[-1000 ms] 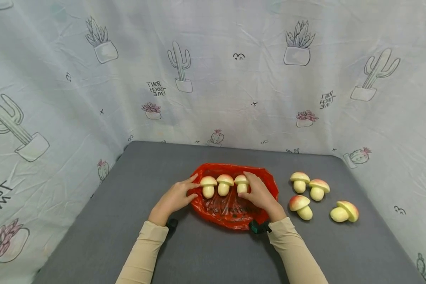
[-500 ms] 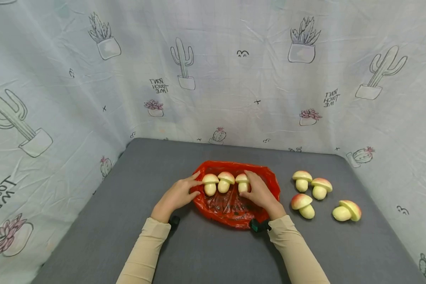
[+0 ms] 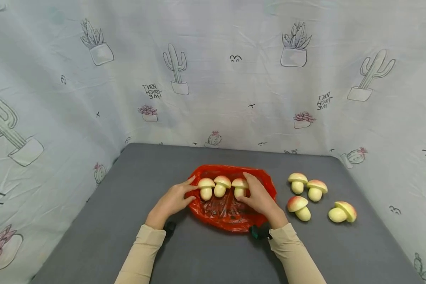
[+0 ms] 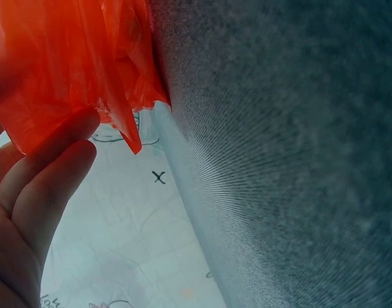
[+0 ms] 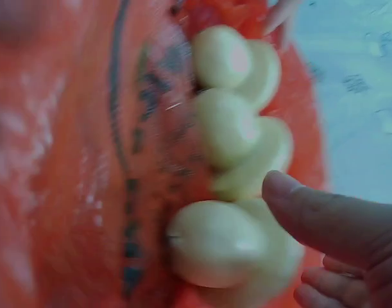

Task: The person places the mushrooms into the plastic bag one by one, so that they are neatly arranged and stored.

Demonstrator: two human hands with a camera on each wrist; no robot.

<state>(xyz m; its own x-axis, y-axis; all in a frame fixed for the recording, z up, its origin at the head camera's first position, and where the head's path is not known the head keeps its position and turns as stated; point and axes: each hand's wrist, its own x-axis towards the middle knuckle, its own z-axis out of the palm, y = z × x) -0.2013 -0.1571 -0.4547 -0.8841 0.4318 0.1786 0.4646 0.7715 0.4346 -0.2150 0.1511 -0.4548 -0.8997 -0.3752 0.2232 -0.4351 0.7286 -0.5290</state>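
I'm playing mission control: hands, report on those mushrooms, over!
Left hand touching red bag. Right hand at one mushroom, grip unclear. Three mushrooms in bag, four others outside. Nothing seen in the way.

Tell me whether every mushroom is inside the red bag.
No, four mushrooms lie on the gray table to the right of the red bag.
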